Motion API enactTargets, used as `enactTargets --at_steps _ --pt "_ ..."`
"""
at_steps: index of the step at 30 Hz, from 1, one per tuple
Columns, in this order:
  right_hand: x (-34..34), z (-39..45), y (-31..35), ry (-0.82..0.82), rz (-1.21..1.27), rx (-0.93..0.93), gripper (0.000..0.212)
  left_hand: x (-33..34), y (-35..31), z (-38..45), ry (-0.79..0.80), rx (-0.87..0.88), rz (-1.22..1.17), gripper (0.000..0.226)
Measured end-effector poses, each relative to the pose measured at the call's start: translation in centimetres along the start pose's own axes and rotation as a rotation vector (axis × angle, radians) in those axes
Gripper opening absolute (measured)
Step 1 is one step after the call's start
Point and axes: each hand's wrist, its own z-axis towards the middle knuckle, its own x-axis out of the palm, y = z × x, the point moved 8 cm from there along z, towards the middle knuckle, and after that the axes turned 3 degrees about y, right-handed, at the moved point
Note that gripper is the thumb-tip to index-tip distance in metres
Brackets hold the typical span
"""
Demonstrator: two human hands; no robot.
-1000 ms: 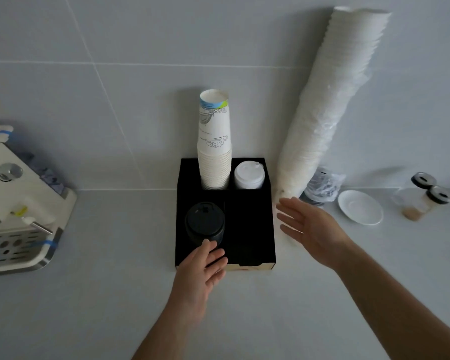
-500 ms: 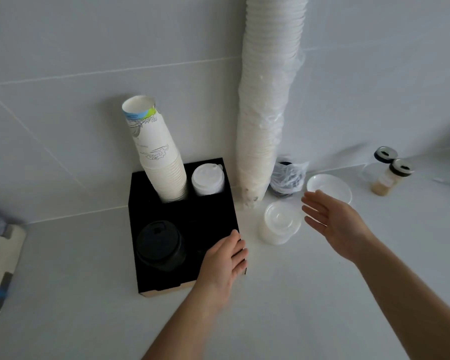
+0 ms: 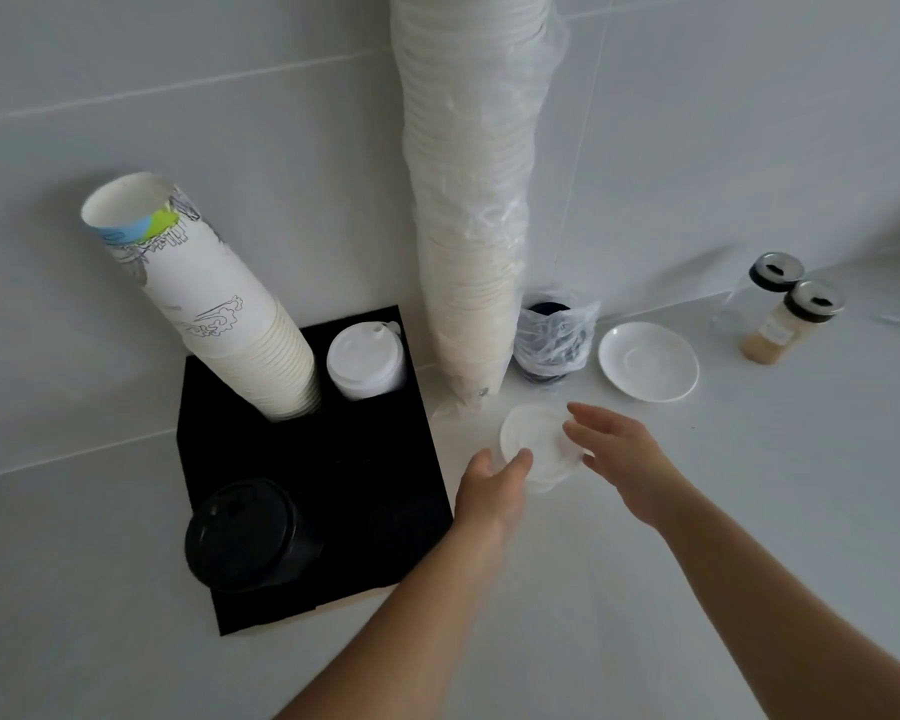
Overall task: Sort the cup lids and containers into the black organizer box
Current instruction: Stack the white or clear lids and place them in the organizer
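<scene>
The black organizer box sits against the wall. Its back compartments hold a stack of printed paper cups and a stack of white lids; a stack of black lids fills the front left one. To the right of the box, a stack of clear plastic lids rests on the counter. My left hand is open at its left edge, fingertips touching or nearly touching it. My right hand is open at its right edge.
A tall sleeve of white cups in plastic wrap leans on the wall behind the clear lids. A bag of black lids, a white saucer and two shaker jars stand to the right.
My left hand left the organizer's front corner and moved right to the clear lids. My right hand came in leftward and down to their other side. The view shifted closer and right.
</scene>
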Motion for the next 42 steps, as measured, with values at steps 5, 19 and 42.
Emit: enactTargets --at_steps 5,19,42 --pt "1.1 1.6 -1.1 0.061 0.026 0.031 0.024 0.4 0.6 2.7 -0.022 0.029 0.073 0.064" --pt "0.9 2.2 -2.2 0.174 0.094 0.158 0.026 1.1 0.7 2.6 0.035 0.013 -0.045 0.062" --pt "10.2 -8.3 2.8 0.387 -0.034 -0.052 0.023 -9.3 4.8 -8.9 -0.035 0.199 -0.393 0.037"
